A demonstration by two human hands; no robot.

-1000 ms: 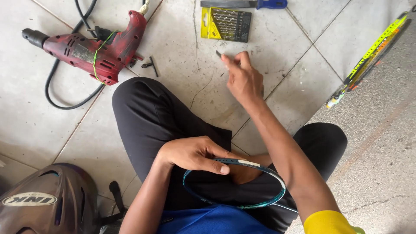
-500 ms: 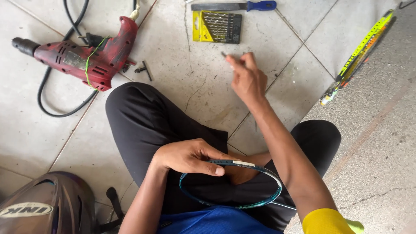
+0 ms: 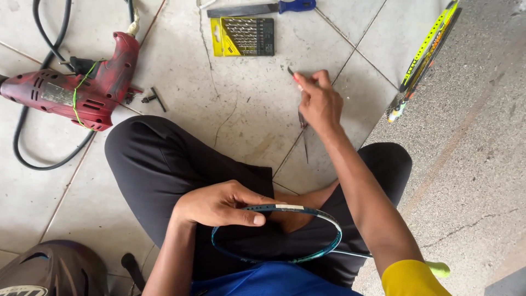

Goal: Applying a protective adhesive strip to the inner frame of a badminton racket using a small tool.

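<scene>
Head view, left hand: my left hand (image 3: 219,205) pinches the racket frame (image 3: 276,233), thumb on the top of the rim, fingers curled beneath.
Head view, right hand: my right hand (image 3: 320,101) reaches out over the floor (image 3: 241,109), fingertips pressed together on a thin tool (image 3: 296,79) with a reddish grip; I cannot tell what kind.
Frame: it rests across my lap, unstrung, a teal hoop with a pale band at the top.
Handling: I judge the frame light and springy, liable to flex or crack if squeezed; hold the rim near the top, as now.
Tool: thin, likely sharp and easy to drop; a fingertip pinch suits it.
Around: red drill (image 3: 76,90) with its cable to the left, drill-bit case (image 3: 244,37), blue-handled tool (image 3: 263,8), a yellow racket (image 3: 427,55) lying to the right, helmet (image 3: 49,271) at lower left.
</scene>
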